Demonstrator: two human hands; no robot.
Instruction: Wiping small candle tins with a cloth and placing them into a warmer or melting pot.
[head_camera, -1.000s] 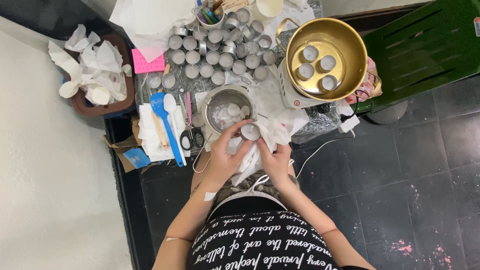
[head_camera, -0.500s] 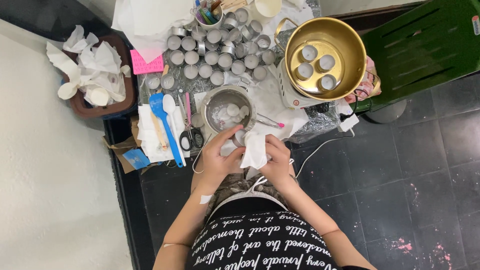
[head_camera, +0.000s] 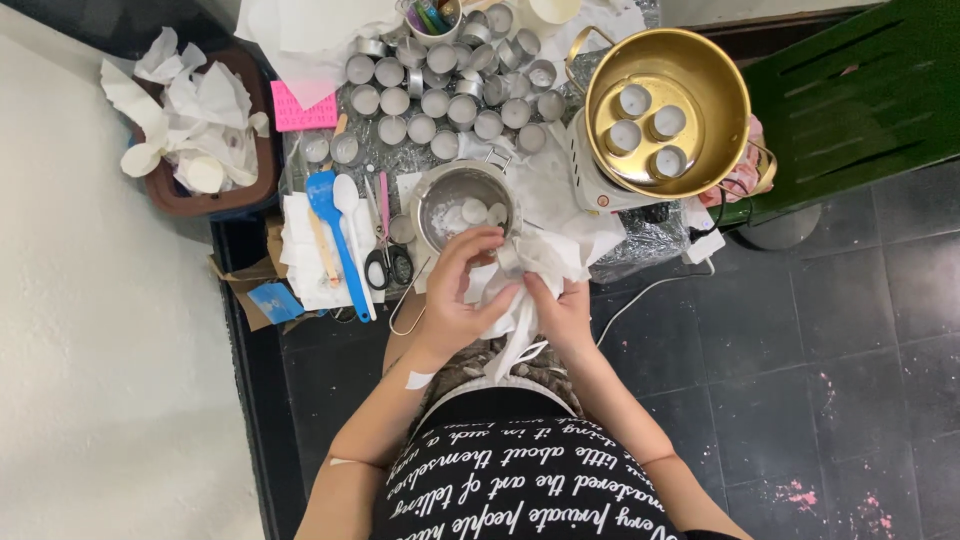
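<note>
Our left hand and right hand, fingers closed, pinch a small metal candle cup wrapped in white tissue, just below the steel bowl on the tabletop.

A single head camera is looking straight down from well above, taking in the person's shoulders, both arms and the cluttered worktop ahead. The dark tiled floor is filling the right side.
</note>
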